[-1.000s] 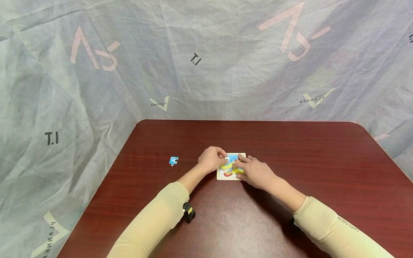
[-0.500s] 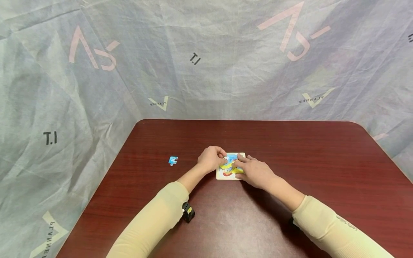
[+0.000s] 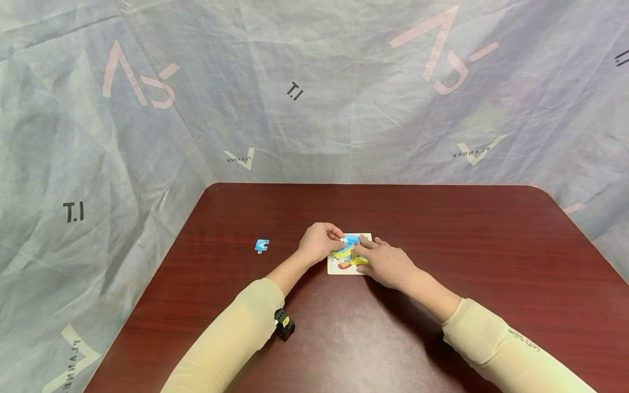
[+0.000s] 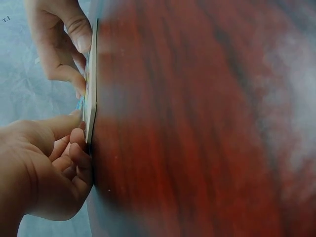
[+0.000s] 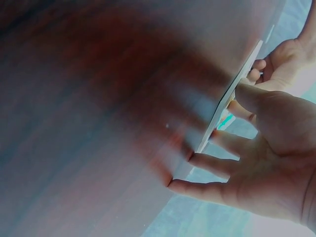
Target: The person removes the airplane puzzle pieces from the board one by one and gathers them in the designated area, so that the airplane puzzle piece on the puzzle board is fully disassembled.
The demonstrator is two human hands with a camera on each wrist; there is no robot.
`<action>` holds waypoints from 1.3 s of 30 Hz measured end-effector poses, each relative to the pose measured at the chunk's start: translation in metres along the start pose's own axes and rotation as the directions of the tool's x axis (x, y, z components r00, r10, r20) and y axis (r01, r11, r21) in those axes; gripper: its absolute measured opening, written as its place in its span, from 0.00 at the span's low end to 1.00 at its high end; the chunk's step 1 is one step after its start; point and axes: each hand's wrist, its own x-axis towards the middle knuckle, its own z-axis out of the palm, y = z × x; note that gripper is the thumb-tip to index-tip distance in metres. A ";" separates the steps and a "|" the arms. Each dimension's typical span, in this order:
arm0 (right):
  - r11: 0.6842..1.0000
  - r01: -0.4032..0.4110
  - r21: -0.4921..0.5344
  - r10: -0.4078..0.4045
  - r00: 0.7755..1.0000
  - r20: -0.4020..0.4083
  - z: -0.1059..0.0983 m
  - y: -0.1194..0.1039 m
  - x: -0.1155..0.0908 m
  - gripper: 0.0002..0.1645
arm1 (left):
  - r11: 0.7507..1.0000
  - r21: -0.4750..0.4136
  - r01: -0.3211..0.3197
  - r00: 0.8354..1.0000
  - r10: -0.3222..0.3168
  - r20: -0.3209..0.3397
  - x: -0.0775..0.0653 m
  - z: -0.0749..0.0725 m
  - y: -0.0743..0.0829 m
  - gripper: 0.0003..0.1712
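Note:
A small jigsaw puzzle board [image 3: 350,270] with a pale frame and a blue, yellow and red picture lies flat on the table. At its left side my left hand [image 3: 316,243] pinches a blue puzzle piece [image 4: 79,103] between thumb and fingers, right at the board's surface. My right hand [image 3: 390,264] rests over the board's right side with fingers spread; some fingertips touch the picture and others reach past the far edge to the tabletop in the right wrist view. The fingers cover part of the picture. Apart to the left lies a loose blue puzzle piece [image 3: 262,246].
The dark red wooden table [image 3: 467,234] has rounded far corners. Grey printed cloth [image 3: 334,125] hangs behind it and along both sides. A black wrist camera [image 3: 284,324] sits under the left sleeve, close over the tabletop.
The head view has shifted slightly, moving everything a little leftward in it. Both hands keep their places at the board, with only tiny movement of the left fingertips.

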 end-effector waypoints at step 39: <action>1.000 -0.008 0.023 0.008 1.000 -0.003 -0.001 -0.003 -0.002 0.17 | 0.991 -0.119 0.063 0.998 -0.065 -0.009 -0.001 0.006 -0.002 0.14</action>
